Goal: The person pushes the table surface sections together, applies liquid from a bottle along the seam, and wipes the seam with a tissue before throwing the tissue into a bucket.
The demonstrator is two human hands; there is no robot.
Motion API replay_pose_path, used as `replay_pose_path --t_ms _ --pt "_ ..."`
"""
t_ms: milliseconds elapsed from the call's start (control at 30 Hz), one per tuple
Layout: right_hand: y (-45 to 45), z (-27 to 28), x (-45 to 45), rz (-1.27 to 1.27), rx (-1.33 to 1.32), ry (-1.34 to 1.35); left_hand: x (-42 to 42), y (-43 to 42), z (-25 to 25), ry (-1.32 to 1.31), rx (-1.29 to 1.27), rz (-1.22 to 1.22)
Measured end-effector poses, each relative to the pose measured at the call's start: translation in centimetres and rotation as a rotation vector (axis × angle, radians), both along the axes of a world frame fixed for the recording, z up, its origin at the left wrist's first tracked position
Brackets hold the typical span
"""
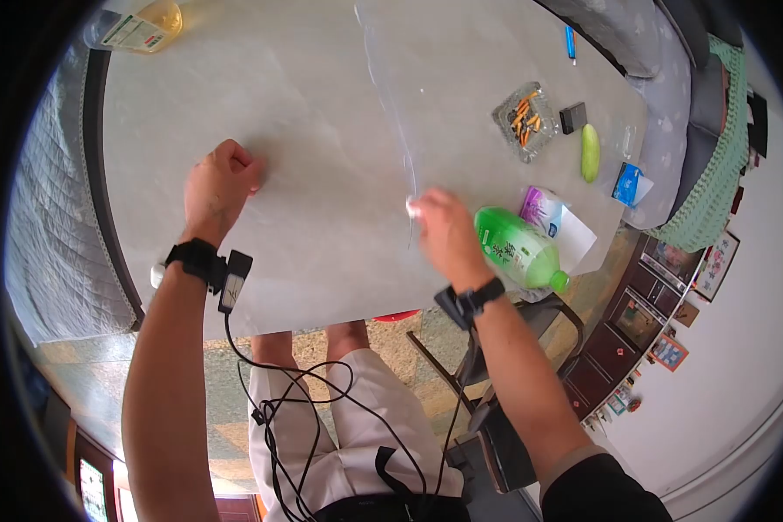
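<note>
My left hand [222,184] is closed, its fingers curled together low over the grey tabletop [313,113]. Whatever it may hold is hidden. My right hand [449,233] pinches a small white object [412,208], too small to name, above the table. A thin clear strip [395,117] runs from the far edge down to the right hand and passes close to the white object. Just right of this hand, a green-labelled plastic bottle [515,247] lies on its side near a purple and white packet [544,210].
Farther right are a glass ashtray [526,122] with cigarette butts, a dark box [573,117], a green cucumber [590,153], a blue packet [626,184] and a blue lighter [571,43]. A bottle of yellowish liquid [139,28] is far left. Black cables [313,370] hang over my lap.
</note>
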State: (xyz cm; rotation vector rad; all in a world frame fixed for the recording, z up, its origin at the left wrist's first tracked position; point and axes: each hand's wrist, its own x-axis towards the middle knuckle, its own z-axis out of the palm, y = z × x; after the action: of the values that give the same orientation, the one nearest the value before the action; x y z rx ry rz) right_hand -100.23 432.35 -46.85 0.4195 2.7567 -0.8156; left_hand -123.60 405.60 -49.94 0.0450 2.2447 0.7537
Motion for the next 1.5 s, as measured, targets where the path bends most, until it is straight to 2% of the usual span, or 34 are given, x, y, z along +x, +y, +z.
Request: replay_pose_path --t_ms 67,133,200,267,367,433,500,567,667,767,867,1000,1100,1167,1200,1267,1500 --pt "-1.2 0.9 2.5 -0.011 -0.024 -0.066 1.9 -0.2 0.1 0.187 0.010 -0.115" --pt "-2.2 0.9 3.3 -0.158 -0.080 0.017 3.4 -0.2 0.6 0.206 0.029 -0.189" --pt "-1.8 0.3 2.0 -0.156 -0.046 0.025 4.7 -0.2 1.1 0.204 0.020 -0.225" --pt "-1.9 0.1 2.5 -0.155 -0.006 0.025 5.7 -0.5 1.1 0.365 0.060 -0.410" --pt "-2.9 -0.1 4.3 -0.118 0.010 0.113 5.3 -0.4 0.3 0.314 0.045 -0.438" --pt "-4.4 0.4 7.4 -0.190 -0.037 0.039 5.3 -0.3 0.3 0.319 0.042 -0.450" --pt "-4.9 0.5 6.7 -0.233 -0.026 0.110 5.2 -0.3 0.3 0.331 0.034 -0.462" --pt "-5.1 0.3 5.9 -0.443 -0.121 0.129 5.4 -0.3 0.3 0.343 0.050 -0.467" --pt "-6.5 -0.5 8.1 -0.534 -0.082 0.009 5.4 0.0 0.4 0.324 0.035 -0.456" --pt "-7.8 0.2 8.5 -0.682 -0.117 0.042 5.6 0.0 0.3 0.312 0.023 -0.454" --pt "-6.8 -0.2 6.5 -0.618 -0.073 0.190 5.7 -0.1 -0.1 0.346 0.027 -0.473" --pt "-7.4 -0.9 8.3 -0.543 -0.025 0.096 5.5 0.4 0.4 0.314 -0.012 -0.468" --pt "-7.8 0.3 8.3 -0.655 -0.068 0.083 5.8 0.1 -0.1 0.324 -0.003 -0.479" --pt "-6.7 -0.1 6.9 -0.802 -0.276 0.225 5.9 0.0 -0.3 0.348 0.002 -0.482" --pt "-6.5 -0.7 6.7 -0.806 -0.277 0.222 6.0 0.0 -0.3 0.345 0.001 -0.486" --pt "-6.2 -2.1 6.5 -1.193 -0.676 0.120 5.9 0.1 -0.2 0.353 -0.009 -0.486" --pt "-7.5 -3.3 6.3 -1.298 -0.556 0.136 5.9 0.0 -0.2 0.353 -0.022 -0.510"
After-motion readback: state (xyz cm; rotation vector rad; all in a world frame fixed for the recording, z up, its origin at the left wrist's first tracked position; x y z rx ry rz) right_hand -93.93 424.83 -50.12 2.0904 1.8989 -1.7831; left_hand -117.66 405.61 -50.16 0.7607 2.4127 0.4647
